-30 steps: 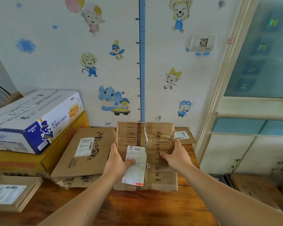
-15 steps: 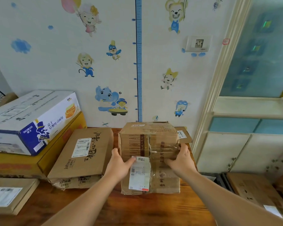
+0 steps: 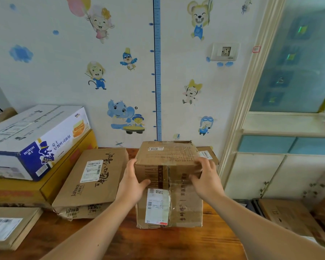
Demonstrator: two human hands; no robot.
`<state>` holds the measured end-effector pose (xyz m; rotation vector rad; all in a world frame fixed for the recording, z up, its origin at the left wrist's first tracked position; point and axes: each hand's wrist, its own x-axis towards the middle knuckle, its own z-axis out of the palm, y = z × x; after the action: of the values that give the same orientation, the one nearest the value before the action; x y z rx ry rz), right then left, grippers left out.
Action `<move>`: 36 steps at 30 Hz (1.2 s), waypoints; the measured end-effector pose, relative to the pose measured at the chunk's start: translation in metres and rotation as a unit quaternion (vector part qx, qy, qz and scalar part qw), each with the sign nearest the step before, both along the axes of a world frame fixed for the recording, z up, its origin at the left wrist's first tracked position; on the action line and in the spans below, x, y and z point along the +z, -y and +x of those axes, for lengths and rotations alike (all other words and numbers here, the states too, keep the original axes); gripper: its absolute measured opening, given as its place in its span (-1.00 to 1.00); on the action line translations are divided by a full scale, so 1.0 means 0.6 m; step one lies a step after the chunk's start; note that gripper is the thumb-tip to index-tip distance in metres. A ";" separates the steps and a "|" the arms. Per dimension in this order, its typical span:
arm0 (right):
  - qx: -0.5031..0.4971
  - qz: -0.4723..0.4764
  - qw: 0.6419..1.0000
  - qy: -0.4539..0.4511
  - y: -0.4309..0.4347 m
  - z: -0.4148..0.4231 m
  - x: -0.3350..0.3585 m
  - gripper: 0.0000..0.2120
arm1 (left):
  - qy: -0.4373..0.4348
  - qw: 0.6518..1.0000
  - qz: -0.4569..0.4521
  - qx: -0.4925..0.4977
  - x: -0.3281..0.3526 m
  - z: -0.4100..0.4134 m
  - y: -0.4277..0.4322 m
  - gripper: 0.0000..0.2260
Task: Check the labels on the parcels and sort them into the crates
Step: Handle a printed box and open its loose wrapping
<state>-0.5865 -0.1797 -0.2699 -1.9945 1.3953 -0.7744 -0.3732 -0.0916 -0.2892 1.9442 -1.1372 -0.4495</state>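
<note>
At the near left lies a flat brown cardboard parcel. Beyond it a white and blue printed carton sits on a yellow-brown carton. Right of these, a flat brown "Jahwa" box leans. At the middle of the wooden table stands the taped brown cardboard parcel, its white shipping label on the near face. The left hand grips its left edge, thumb on the near face; the right hand grips its upper right edge.

Cardboard parcel, matt and creased, in my grip.
Glossy clear tape crinkles down its front; its paper label looks smooth; wooden table beneath, varnished, grain showing.
</note>
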 end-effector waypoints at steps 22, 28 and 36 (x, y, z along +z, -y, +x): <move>0.112 -0.020 0.953 -0.280 0.011 0.021 -0.012 -0.37 | 0.161 0.960 0.167 -0.156 0.027 -0.009 0.028 -0.44; 0.129 0.011 0.930 -0.343 0.042 0.047 -0.005 -0.26 | 0.236 0.915 0.269 -0.185 0.024 -0.014 0.077 -0.30; 0.132 0.011 0.913 -0.385 0.045 0.052 -0.017 -0.25 | 0.254 0.908 0.279 -0.183 0.004 -0.014 0.080 -0.30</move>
<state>-0.5555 -0.2068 -0.2802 -2.5300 1.4508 0.1960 -0.3817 -0.1396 -0.2869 2.4300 -1.8913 -0.5211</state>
